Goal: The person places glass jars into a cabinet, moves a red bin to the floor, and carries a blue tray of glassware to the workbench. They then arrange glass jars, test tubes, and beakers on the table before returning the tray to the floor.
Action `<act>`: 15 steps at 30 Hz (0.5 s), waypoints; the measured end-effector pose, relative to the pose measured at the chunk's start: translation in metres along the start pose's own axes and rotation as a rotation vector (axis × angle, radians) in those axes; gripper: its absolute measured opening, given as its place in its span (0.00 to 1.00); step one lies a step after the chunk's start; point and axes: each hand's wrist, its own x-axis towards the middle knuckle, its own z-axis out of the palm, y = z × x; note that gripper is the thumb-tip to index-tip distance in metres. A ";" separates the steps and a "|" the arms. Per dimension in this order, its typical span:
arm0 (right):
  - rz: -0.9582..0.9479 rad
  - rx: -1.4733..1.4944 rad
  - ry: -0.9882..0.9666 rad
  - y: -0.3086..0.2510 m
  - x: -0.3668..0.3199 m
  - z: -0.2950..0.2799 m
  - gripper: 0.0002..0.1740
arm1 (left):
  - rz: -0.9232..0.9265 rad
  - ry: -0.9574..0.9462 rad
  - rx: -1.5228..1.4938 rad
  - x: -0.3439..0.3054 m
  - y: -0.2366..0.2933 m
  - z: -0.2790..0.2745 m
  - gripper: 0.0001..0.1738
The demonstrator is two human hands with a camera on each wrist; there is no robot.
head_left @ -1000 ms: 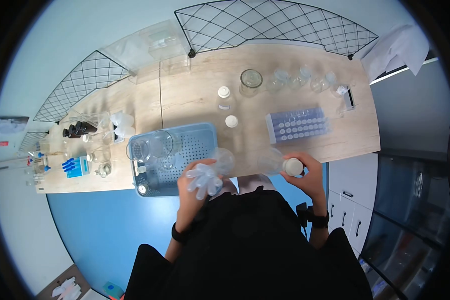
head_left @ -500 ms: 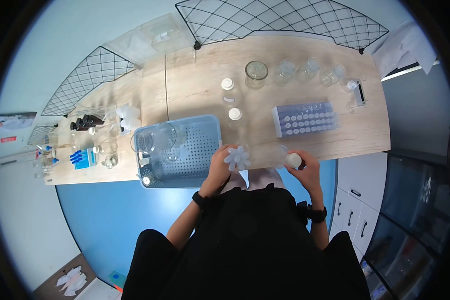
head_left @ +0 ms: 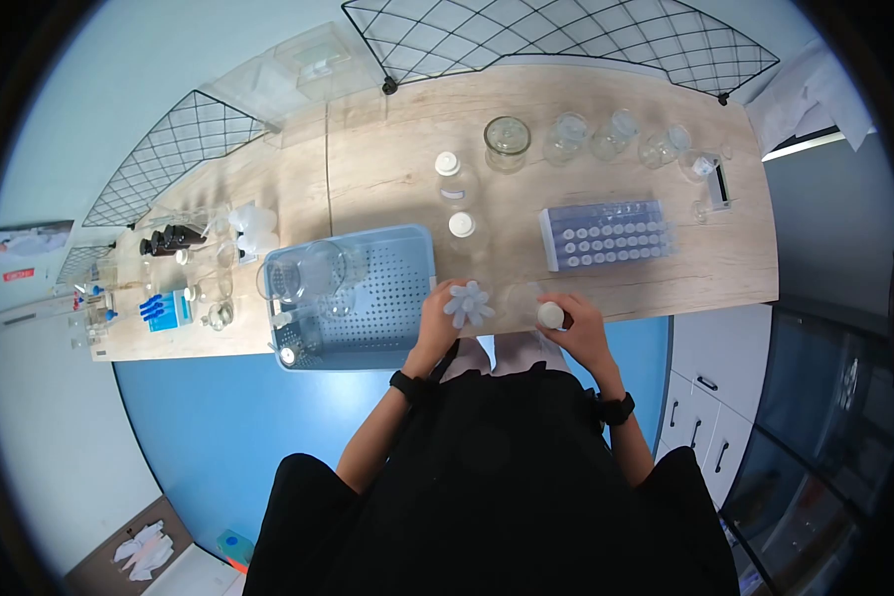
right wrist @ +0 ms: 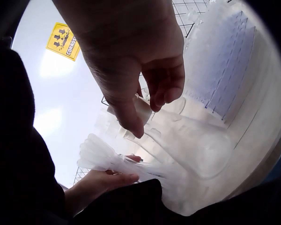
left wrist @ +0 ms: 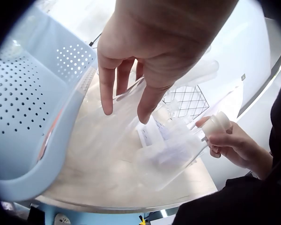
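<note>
Right hand (right wrist: 131, 61) pinches the white round stopper (right wrist: 141, 111) between thumb and fingertips, right at the mouth of the clear glass conical flask (right wrist: 196, 147). Can't tell whether the stopper is seated or off. The flask lies tilted at the near edge of the light wooden bench (head_left: 685, 278), just right of the blue perforated plastic tray (head_left: 407, 298). Left hand (head_left: 432, 323) is closed round a bunch of translucent plastic pipettes (head_left: 467, 303), bulbs fanned out, close beside the flask.

Handling, my read: the flask is thin, smooth, light glass and will roll on its side. Take it by the neck or cup the body, never by the stopper alone. Pipettes are soft and light. Grip the stems together, or loose ones slide out.
</note>
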 end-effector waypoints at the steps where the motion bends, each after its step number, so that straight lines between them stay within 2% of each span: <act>1: 0.004 0.022 0.015 -0.001 -0.001 -0.002 0.20 | 0.002 0.028 -0.005 0.001 -0.002 0.002 0.15; 5: 0.063 0.077 0.098 0.007 -0.010 -0.007 0.21 | -0.089 0.036 -0.087 0.002 -0.004 0.002 0.14; 8: 0.102 0.085 0.156 0.016 -0.018 -0.015 0.21 | -0.044 -0.015 0.045 0.006 -0.003 0.000 0.12; 12: 0.152 0.040 0.209 0.030 -0.032 -0.040 0.20 | 0.107 0.054 0.094 0.007 -0.013 0.007 0.10; 13: 0.196 0.094 0.280 0.038 -0.038 -0.045 0.20 | 0.140 0.097 0.135 0.007 -0.017 0.008 0.10; 15: 0.247 0.145 0.372 0.056 -0.048 -0.060 0.19 | 0.151 0.063 0.175 0.007 -0.020 0.009 0.14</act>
